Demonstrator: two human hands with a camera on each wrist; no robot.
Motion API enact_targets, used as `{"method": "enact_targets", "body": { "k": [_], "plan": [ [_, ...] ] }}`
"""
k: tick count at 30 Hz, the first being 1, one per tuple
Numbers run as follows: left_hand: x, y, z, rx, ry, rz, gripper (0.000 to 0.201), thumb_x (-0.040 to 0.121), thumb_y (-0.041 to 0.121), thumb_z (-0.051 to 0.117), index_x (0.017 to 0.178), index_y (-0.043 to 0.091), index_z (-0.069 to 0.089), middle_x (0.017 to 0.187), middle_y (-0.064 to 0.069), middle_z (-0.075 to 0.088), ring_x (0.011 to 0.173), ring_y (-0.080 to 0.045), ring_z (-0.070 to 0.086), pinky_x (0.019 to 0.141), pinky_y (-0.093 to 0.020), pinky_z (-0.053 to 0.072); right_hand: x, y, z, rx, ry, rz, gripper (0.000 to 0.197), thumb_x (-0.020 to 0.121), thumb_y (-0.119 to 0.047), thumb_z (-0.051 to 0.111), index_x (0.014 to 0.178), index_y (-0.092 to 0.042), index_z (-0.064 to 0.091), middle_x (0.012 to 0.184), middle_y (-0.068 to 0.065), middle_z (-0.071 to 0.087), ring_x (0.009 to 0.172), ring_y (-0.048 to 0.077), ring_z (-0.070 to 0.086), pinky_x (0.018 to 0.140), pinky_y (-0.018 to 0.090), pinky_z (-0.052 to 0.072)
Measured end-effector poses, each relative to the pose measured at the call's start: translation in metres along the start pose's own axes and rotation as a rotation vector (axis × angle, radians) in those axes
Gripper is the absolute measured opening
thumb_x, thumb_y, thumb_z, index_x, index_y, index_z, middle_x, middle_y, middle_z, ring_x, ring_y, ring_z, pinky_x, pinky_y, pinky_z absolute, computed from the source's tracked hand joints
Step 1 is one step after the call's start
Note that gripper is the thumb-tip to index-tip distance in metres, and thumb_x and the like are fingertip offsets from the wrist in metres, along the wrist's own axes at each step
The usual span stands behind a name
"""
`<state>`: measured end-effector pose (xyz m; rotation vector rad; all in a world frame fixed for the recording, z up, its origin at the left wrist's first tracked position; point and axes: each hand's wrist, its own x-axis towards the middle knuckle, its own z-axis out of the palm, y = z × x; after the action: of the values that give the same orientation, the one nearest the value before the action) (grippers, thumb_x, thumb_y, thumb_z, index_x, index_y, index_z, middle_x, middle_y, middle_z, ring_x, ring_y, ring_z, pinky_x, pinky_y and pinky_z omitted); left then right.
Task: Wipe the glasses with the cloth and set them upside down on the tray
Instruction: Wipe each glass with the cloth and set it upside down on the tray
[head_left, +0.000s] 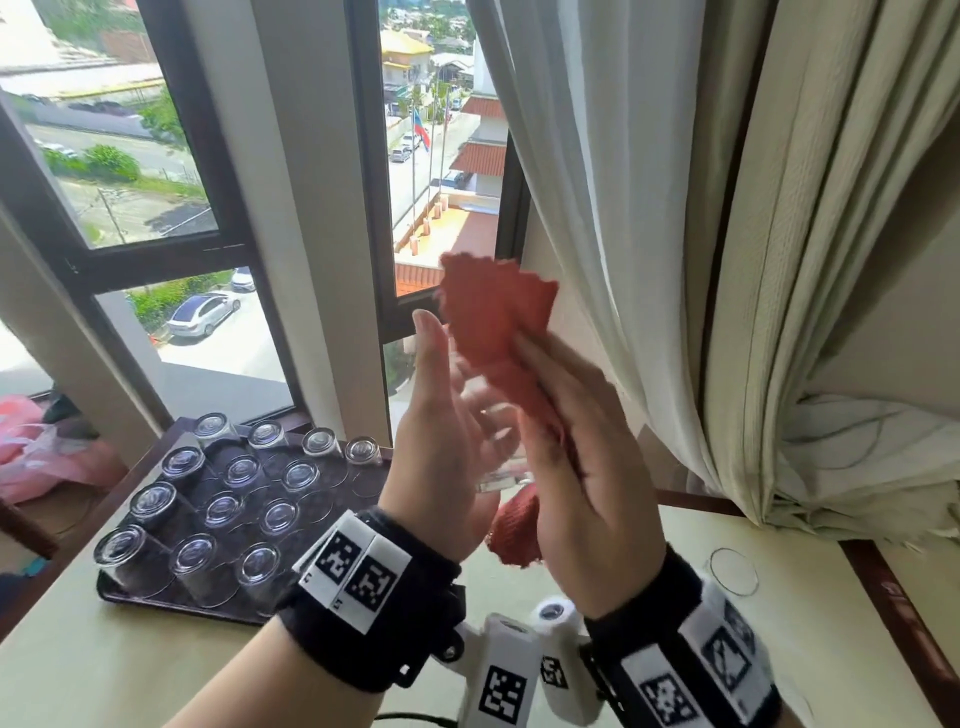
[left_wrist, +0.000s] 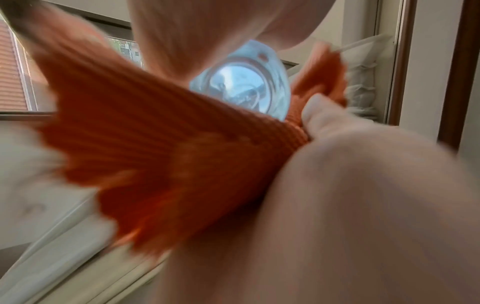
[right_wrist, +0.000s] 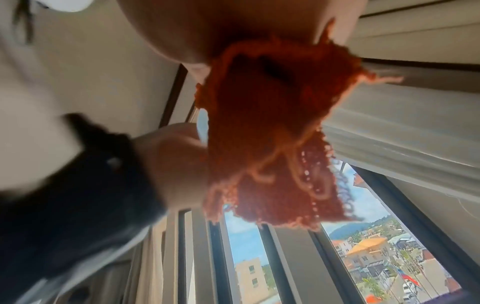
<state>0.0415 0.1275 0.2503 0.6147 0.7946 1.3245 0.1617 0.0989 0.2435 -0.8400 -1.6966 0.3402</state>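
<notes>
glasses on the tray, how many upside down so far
13 glasses: four in the back row, then three rows of three. The left hand may hide more.

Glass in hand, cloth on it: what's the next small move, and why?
Probably keep rubbing the cloth round the glass a little more, then turn it rim down for the tray. The left hand holds the glass up in the air, the right hand presses the cloth against it, and the tray's near right corner looks free.

13 glasses (head_left: 223, 509) sit upside down on 1 tray (head_left: 119, 592); 1 glass (head_left: 493, 470) and 1 cloth (head_left: 488, 312) are held; possibly 1 further glass (head_left: 732, 571) sits apart.
</notes>
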Motion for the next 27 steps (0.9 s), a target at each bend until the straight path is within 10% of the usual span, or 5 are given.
{"method": "enact_targets", "body": {
  "k": [4, 10, 19, 23, 27],
  "plan": [
    [0.007, 0.003, -0.009, -0.028, -0.014, 0.003, 0.071, 0.104, 0.074, 0.036, 0.089, 0.02, 0.079, 0.082, -0.002, 0.076, 0.073, -0.017, 0.075, 0.072, -0.031, 0.061, -0.034, 0.009, 0.001, -0.013, -0.076, -0.045, 0.043, 0.103, -0.012, 0.049, 0.145, -0.003, 0.055, 0.154, 0.003, 0.053, 0.14, 0.021, 0.051, 0.113, 0.038, 0.045],
    [0.002, 0.002, 0.002, 0.037, 0.056, -0.01, 0.101, 0.09, 0.091, 0.031, 0.14, 0.009, 0.063, 0.127, -0.017, 0.075, 0.118, -0.034, 0.073, 0.108, -0.056, 0.052, -0.002, 0.01, -0.004, 0.136, 0.017, 0.243, 0.04, 0.107, -0.024, 0.048, 0.144, -0.014, 0.058, 0.143, -0.009, 0.062, 0.13, 0.012, 0.061, 0.107, 0.028, 0.05],
    [0.002, 0.011, -0.002, 0.116, -0.055, 0.041, 0.085, 0.084, 0.084, 0.048, 0.119, 0.008, 0.064, 0.108, -0.017, 0.077, 0.097, -0.028, 0.078, 0.091, -0.048, 0.061, -0.041, 0.012, -0.006, 0.122, -0.044, 0.201, 0.044, 0.106, -0.026, 0.046, 0.149, -0.016, 0.054, 0.151, -0.009, 0.055, 0.121, 0.024, 0.064, 0.102, 0.055, 0.054],
    [-0.004, 0.0, 0.004, 0.124, -0.041, 0.014, 0.087, 0.087, 0.084, 0.05, 0.135, 0.012, 0.064, 0.113, -0.024, 0.07, 0.103, -0.037, 0.074, 0.101, -0.052, 0.059, -0.009, 0.01, -0.007, 0.149, 0.039, 0.273, 0.041, 0.107, -0.026, 0.047, 0.146, -0.018, 0.056, 0.142, -0.015, 0.061, 0.125, 0.004, 0.062, 0.102, 0.024, 0.052],
    [0.001, 0.004, 0.007, 0.002, -0.053, -0.036, 0.069, 0.101, 0.073, 0.048, 0.121, 0.013, 0.074, 0.121, -0.031, 0.069, 0.117, -0.037, 0.073, 0.106, -0.048, 0.057, -0.005, -0.001, -0.007, -0.004, -0.003, 0.001, 0.042, 0.106, -0.014, 0.047, 0.145, -0.004, 0.055, 0.151, -0.001, 0.054, 0.132, 0.018, 0.057, 0.108, 0.034, 0.049]
  ]
}}
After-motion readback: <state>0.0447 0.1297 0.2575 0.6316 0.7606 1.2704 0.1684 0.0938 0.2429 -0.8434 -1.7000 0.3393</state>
